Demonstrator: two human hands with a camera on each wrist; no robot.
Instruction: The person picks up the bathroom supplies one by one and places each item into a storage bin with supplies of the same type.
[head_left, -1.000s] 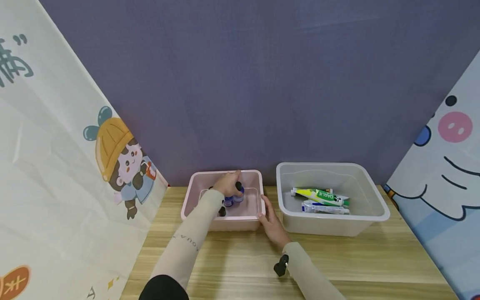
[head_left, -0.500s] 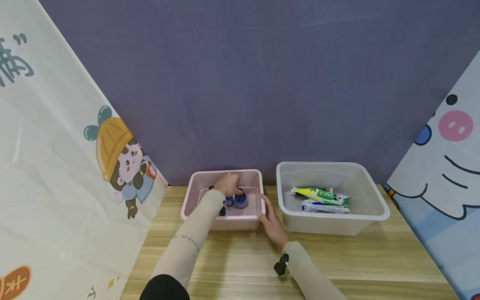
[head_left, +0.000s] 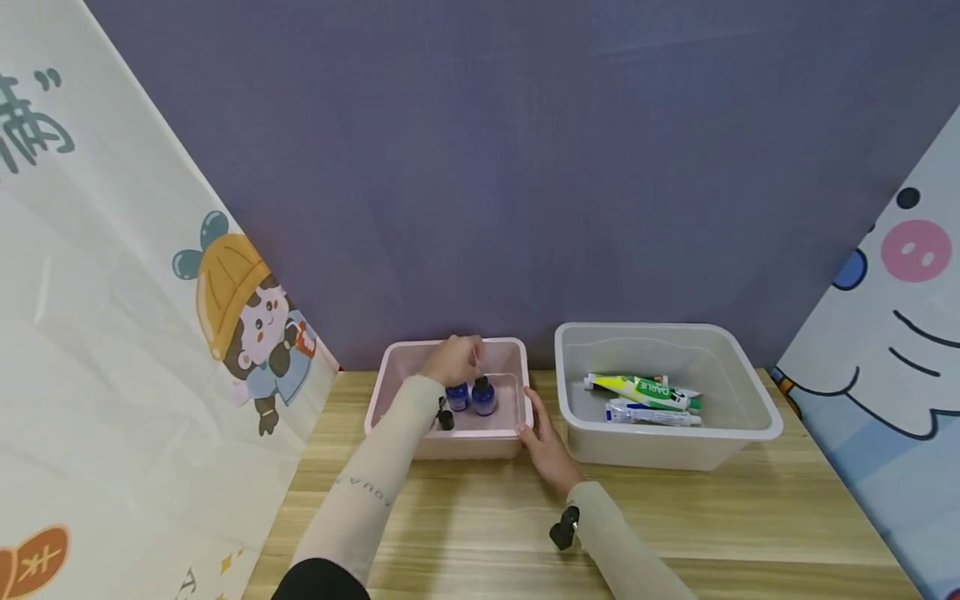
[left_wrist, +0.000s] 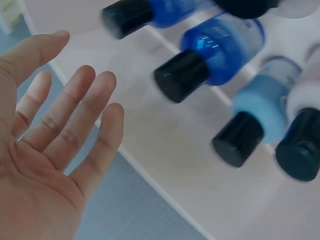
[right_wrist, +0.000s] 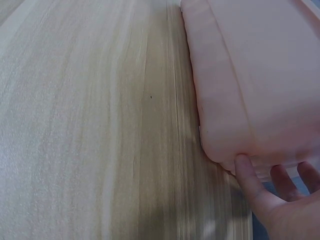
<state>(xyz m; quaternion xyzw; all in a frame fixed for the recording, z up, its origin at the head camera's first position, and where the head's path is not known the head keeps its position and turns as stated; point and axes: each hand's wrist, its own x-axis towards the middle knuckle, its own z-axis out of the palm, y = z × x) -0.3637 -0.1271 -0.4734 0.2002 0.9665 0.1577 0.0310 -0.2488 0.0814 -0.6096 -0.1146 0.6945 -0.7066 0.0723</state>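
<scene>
My left hand (head_left: 453, 360) hovers over the pink bin (head_left: 501, 433), holding nothing. Its fingers spread apart in the left wrist view, beside several small black-capped bottles. A dark blue bottle (head_left: 484, 398) stands upright below the fingertips, and another blue bottle (head_left: 457, 397) is to its left. The left wrist view also shows a light blue bottle (left_wrist: 267, 95) and a pale pink one (left_wrist: 305, 90). At the bin's right front corner rests my right hand (head_left: 550, 450), thumb straight against the corner and fingers along the end wall. My left forearm hides part of the bin.
A larger pale grey bin (head_left: 667, 450) stands to the right, with several toothpaste tubes (head_left: 645, 392) lying in it. Both bins sit on a wooden table (head_left: 480, 533) against a blue-grey panel (head_left: 480, 167). Printed sheets flank the table on both sides.
My left hand has let go of a dark blue bottle and risen slightly, moving left. That bottle now stands upright in the pink bin. My right hand keeps its place.
</scene>
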